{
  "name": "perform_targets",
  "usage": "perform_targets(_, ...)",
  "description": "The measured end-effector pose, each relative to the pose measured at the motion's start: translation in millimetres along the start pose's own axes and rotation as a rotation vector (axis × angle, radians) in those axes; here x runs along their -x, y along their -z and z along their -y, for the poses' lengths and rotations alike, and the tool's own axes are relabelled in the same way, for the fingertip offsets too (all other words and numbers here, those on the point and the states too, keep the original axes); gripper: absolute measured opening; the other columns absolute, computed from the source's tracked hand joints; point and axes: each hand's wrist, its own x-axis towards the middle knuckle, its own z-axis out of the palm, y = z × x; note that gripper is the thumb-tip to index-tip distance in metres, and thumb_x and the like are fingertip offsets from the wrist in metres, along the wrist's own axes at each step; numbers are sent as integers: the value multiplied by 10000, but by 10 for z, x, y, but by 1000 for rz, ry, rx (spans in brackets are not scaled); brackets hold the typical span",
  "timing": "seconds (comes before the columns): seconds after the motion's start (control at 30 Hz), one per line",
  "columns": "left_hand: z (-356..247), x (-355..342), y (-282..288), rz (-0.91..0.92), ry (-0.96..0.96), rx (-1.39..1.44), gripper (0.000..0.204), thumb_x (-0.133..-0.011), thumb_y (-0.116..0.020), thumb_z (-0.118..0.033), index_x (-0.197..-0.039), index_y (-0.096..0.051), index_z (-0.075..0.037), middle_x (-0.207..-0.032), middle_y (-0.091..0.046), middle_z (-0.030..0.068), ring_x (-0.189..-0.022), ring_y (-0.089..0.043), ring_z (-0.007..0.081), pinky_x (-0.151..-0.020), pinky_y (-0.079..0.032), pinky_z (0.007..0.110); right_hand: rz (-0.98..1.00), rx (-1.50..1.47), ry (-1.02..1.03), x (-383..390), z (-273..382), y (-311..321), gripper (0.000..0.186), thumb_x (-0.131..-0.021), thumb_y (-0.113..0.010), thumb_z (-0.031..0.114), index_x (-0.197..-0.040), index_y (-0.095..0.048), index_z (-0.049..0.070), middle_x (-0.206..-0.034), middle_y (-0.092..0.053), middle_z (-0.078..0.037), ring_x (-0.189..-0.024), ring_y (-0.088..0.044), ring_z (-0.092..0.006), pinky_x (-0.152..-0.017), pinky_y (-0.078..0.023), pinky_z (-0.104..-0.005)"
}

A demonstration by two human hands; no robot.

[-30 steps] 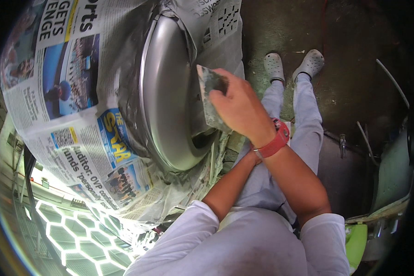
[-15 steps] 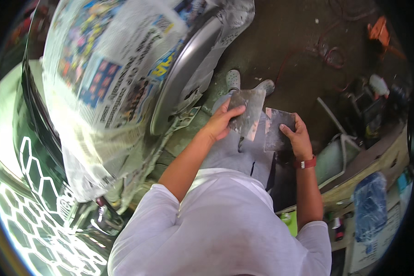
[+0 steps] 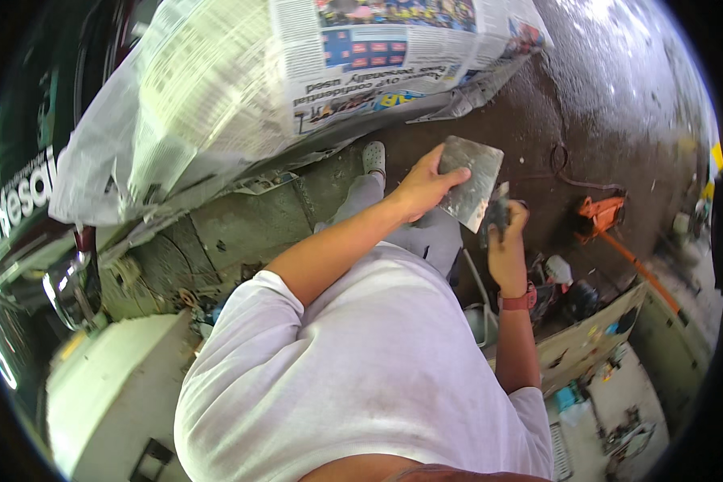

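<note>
My left hand (image 3: pixel 426 189) grips a flat rectangular grey putty spreader (image 3: pixel 475 177) by its near left side, thumb on top and fingers behind. Pale residue marks the spreader's face and edge. Just to the right, my right hand (image 3: pixel 508 255) is closed around a second grey spreader (image 3: pixel 496 215), tilted so that it shows nearly edge-on. The two plates are close together in front of my body; whether they touch I cannot tell. A red band circles my right wrist.
A large newspaper-covered panel (image 3: pixel 217 104) runs along the far left, by a dark vehicle with lettering. An orange long-handled jack (image 3: pixel 601 215) and a coiled hose (image 3: pixel 558 157) lie on the floor to the right. A cluttered wooden bench (image 3: pixel 586 333) stands at lower right.
The view has swung to the right. My right hand has tilted its spreader from face-up to nearly edge-on and brought it nearer the left one. Both hands keep their holds.
</note>
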Motion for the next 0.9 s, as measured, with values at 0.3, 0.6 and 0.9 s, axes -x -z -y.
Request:
perform_targets(0.3,21,195,-221,-407,-521,-8,444,-1015,-691,-139,-1419,-535,-44,-1272,-668,63,-1133,-630,147,-1000,-511,330,272,-1091,-315,-383,305,537,503,-975,-656,-2,-1453,-499,15,-1369,-612,-93,-1273,-573,-185,-1101,-457,-357)
perform_targets(0.6,943,398,-871,-563,-659,490,452,-963,-760,-101,-1367,-561,-64,-1194,-694,29,-1089,-662,141,-1001,-520,307,388,-208,87,-447,-578,1031,442,-991,-665,29,-1424,-577,23,-1267,-697,-56,-1169,-619,-138,-1051,-477,-318)
perform_targets(0.9,1707,439,-946,-669,-532,374,382,-924,-807,-61,-1243,-597,-60,-1100,-696,16,-1004,-664,112,-924,-533,286,499,-596,-292,29,-868,407,396,-982,-775,172,-1316,-639,9,-1227,-707,-41,-1020,-682,-120,-850,-578,-295)
